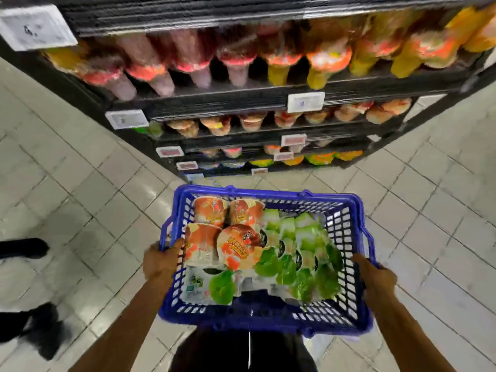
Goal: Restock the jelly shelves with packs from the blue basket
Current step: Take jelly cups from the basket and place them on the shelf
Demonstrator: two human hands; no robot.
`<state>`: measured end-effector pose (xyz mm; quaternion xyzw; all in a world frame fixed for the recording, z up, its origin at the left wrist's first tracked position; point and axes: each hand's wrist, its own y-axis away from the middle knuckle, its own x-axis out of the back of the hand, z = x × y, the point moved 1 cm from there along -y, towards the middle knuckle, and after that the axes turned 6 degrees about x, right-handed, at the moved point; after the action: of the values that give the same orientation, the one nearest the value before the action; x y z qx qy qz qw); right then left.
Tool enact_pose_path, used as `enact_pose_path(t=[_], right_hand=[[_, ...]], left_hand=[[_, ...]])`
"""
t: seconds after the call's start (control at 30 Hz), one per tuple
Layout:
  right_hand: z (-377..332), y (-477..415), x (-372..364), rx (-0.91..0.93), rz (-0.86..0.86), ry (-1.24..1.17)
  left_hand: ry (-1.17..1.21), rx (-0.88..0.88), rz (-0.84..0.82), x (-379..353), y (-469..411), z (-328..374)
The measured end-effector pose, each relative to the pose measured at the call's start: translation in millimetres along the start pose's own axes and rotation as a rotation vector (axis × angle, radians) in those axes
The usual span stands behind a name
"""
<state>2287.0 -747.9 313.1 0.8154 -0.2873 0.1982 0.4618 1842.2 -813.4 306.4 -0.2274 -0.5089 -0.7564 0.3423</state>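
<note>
pale tiled floor [80, 183] of a shop aisle, with dark shelves [241, 95] across the upper half of the frame; their stock is blurred but reads as rows of red, pink and yellow jelly packs. lower centre: basket [268, 196], blue, carried between both hands. left hand [161, 261] grips the left rim, thumb hooked over the inside; right hand [375, 277] clasps the right rim, fingertips out of sight behind the plastic. inside, orange packs [233, 245] fill the upper-left part, just beside the left hand; green packs [295, 253] spread across the middle and right, nearer the right hand. neither hand holds a pack. key relation: the packs lie between the hands, and the shelves lie beyond the far rim, toward the top of the frame. judgement: stocking not yet begun; with both hands taken, the basket probably must be set down, or one hand freed, before a pack can be lifted. dark shoes [24, 248] at the left edge
</note>
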Motion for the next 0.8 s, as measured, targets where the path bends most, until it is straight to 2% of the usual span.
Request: enact_pose_path(t=[0.23, 0.47, 0.63, 0.8], right_hand=[[-3.3, -82.8, -81.4, -0.003, -0.057, 0.100], [39.1, -197.2, -187.0, -0.045, -0.112, 0.123], [66.5, -263.6, -244.2, -0.033, -0.098, 0.164], [90.3, -310.2, -276.4, -0.024, -0.098, 0.149]], left_hand=[[0.152, 0.177, -0.026, -74.1, -59.5, -36.4], [0.204, 0.291, -0.096, -187.2, -167.2, -85.6], [0.141, 0.318, -0.167, -247.9, -231.0, -108.3], [0.210, 0.338, -0.161, -288.7, -258.4, -123.7]])
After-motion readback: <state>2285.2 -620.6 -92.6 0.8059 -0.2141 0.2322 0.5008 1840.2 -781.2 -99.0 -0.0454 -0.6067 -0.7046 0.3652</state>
